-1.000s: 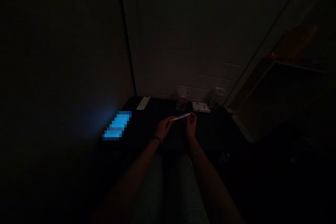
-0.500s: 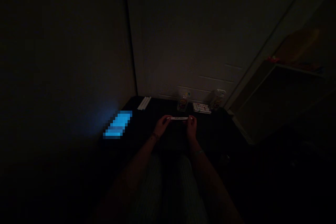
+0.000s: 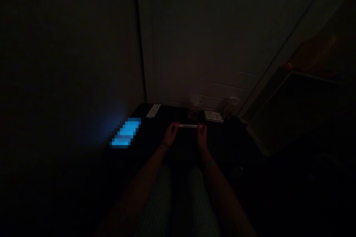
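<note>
White stick (image 3: 188, 126) pinched endwise by left hand (image 3: 170, 134) and right hand (image 3: 202, 136), jars (image 3: 194, 110) behind.

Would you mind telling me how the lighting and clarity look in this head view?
Head view: very dark and underexposed; the only bright spot is a pixelated blue patch at left. The left hand and right hand show dimly, holding a pale stick by its ends. Things along the wall are too murky to identify.

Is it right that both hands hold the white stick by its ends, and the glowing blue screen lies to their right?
Not quite. In the head view the blue screen lies left of the hands; left hand and right hand do hold the white stick by its ends.
</note>
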`<state>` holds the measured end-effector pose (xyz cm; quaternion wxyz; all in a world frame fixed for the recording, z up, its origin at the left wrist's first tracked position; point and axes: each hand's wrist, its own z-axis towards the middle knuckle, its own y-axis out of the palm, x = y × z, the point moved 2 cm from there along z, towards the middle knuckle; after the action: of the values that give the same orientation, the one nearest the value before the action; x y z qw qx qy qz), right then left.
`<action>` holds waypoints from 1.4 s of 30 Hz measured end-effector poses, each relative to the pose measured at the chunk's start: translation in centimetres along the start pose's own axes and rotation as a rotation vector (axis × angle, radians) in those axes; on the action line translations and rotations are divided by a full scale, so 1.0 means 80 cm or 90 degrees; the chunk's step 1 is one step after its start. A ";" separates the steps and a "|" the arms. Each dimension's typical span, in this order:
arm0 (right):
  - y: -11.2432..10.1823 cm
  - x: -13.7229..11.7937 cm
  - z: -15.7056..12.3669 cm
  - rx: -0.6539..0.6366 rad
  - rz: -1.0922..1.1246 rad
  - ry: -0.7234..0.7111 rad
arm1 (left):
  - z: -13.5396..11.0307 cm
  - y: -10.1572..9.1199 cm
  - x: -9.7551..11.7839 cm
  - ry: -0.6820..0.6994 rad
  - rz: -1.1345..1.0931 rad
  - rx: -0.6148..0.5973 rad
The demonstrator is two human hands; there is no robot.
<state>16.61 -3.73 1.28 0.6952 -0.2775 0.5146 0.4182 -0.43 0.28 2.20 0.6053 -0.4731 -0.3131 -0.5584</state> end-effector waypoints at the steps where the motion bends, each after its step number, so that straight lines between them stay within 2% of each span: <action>1: 0.000 -0.002 0.000 0.003 -0.009 -0.001 | 0.000 0.000 0.000 0.004 0.001 0.006; 7: 0.001 -0.019 -0.005 -0.010 -0.009 -0.024 | -0.001 -0.005 -0.001 0.002 -0.002 0.029; 13: 0.002 -0.022 -0.011 -0.023 0.039 0.019 | -0.004 -0.005 0.001 0.001 0.013 0.052; 18: 0.004 -0.028 -0.005 -0.008 0.046 0.007 | -0.003 -0.007 0.000 -0.041 -0.001 0.113; 20: -0.001 -0.043 0.016 0.021 0.052 -0.026 | -0.003 -0.009 -0.003 -0.062 -0.005 0.131; 22: -0.010 -0.069 0.051 0.077 0.037 -0.076 | -0.003 -0.008 -0.007 -0.058 -0.003 0.108; 25: -0.023 -0.128 0.113 0.180 -0.027 -0.200 | -0.004 -0.006 -0.012 -0.051 0.007 0.068; 26: -0.025 -0.150 0.132 0.187 -0.059 -0.246 | -0.005 -0.005 -0.012 -0.042 0.010 0.058; 29: -0.016 -0.204 0.180 0.118 -0.218 -0.342 | -0.007 -0.001 -0.009 -0.026 0.015 0.041; 31: -0.002 -0.222 0.199 0.077 -0.342 -0.386 | -0.007 0.003 -0.006 -0.019 0.021 0.017; 33: 0.012 -0.225 0.210 0.043 -0.456 -0.413 | -0.008 0.006 -0.004 -0.018 0.034 -0.001; 36: 0.031 -0.206 0.213 -0.027 -0.577 -0.406 | -0.009 0.008 -0.004 -0.021 0.048 -0.005; 39: 0.040 -0.177 0.206 -0.077 -0.642 -0.399 | -0.009 0.009 -0.006 -0.019 0.053 -0.002; 42: 0.043 -0.151 0.198 -0.118 -0.650 -0.393 | -0.010 0.009 -0.008 -0.026 0.059 -0.003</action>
<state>19.85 7.29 17.92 0.8982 -0.4149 0.0520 0.1359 0.06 -0.23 1.17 0.6231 -0.4996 -0.3019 -0.5206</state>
